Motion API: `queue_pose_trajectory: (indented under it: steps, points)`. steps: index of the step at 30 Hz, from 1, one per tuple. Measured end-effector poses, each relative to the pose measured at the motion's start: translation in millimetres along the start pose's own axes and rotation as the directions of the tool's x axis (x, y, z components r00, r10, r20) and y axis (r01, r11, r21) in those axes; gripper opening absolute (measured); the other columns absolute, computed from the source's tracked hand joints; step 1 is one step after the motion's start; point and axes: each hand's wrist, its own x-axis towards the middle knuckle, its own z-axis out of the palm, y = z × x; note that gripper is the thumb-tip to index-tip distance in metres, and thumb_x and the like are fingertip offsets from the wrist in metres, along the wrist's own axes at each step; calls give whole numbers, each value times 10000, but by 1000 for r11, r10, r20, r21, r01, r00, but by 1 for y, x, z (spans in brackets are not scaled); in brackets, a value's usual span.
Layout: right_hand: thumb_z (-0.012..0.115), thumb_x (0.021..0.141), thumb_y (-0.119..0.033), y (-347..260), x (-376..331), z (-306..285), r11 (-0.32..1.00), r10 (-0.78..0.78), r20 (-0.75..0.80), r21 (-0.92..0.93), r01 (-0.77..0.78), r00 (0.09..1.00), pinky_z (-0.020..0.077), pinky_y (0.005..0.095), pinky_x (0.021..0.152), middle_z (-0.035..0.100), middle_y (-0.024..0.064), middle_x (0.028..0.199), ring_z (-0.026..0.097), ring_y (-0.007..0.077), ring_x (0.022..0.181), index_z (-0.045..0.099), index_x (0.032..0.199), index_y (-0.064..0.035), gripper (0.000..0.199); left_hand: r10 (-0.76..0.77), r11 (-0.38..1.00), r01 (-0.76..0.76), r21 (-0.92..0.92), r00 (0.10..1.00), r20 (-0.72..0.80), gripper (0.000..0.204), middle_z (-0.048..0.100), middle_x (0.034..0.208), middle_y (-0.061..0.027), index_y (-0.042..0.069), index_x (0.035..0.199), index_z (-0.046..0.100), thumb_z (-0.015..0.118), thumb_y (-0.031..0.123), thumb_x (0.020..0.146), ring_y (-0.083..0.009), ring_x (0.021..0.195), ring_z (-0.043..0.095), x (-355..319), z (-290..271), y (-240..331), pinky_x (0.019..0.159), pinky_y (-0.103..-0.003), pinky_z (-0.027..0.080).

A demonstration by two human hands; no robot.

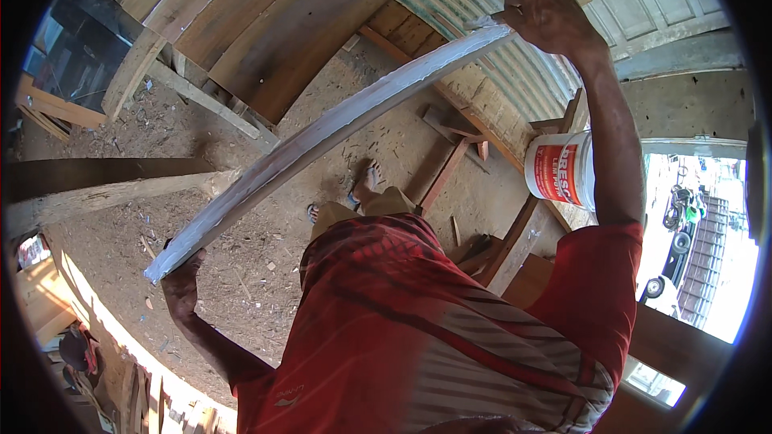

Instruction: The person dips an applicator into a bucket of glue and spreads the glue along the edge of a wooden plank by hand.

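A long wooden board (pixel 338 116) slants across the view, its upper edge coated with wet white glue. Its lower left end rests in my left hand (pixel 183 277), whose fingers curl around it from below. At the far right end, my right hand (pixel 551 18) is closed around a small tool, probably a brush or spreader. Its pale handle (pixel 584 1) sticks out past the fist, and a white-smeared tip (pixel 481 22) lies against the glued edge. How the fingers sit on the tool is partly hidden.
A white bucket (pixel 553 170) with a red label stands right of me on wooden framing. Wide planks (pixel 297 24) are stacked at the far left, a timber beam (pixel 104 193) juts in below them. Corrugated sheeting (pixel 474 16) lies beyond the board. Wood shavings litter the dirt floor (pixel 241 261).
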Motion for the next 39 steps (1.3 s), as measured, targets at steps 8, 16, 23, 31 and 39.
queue_pose_trajectory:
  steps: [8,16,23,31,39]
  points:
    - [656,973,-257,-58,3,-26,927,-181,230,366,88,956,485,437,689,634,169,731,580,236,675,720,846,9,301,87,996,-87,4,996,3,300,664,1093,-28,18,1240,660,751,25,954,-134,991,603,-6,7,17,878,-297,539]
    - [601,998,-115,-30,-60,-11,822,5,-106,567,56,994,552,428,864,736,213,995,717,344,899,723,1192,-20,248,210,977,-211,-15,961,177,404,607,1236,-38,37,1367,585,735,59,992,-182,1143,587,6,-6,9,1000,-348,524]
    - [628,991,-24,-26,-89,6,878,118,-199,479,-8,973,567,440,917,737,207,1142,720,375,1018,726,1268,-68,297,235,972,-228,-57,938,255,390,592,1260,-36,45,1360,587,723,57,995,-177,1174,570,9,-8,18,1011,-362,518]
    - [636,961,20,-36,-104,14,883,162,-237,468,-33,958,559,460,915,729,199,1121,702,381,1021,723,1276,-69,339,315,942,-248,-225,882,350,592,531,1395,-57,66,1500,485,752,186,985,-226,1297,550,14,-25,1,1113,-405,464]
    - [611,915,42,-44,-98,22,965,12,-306,253,69,952,546,465,897,703,170,1015,678,355,978,734,1225,-60,348,216,967,-170,-191,943,255,613,532,1444,-69,63,1504,494,779,120,964,-218,1304,550,17,-38,-24,1108,-409,485]
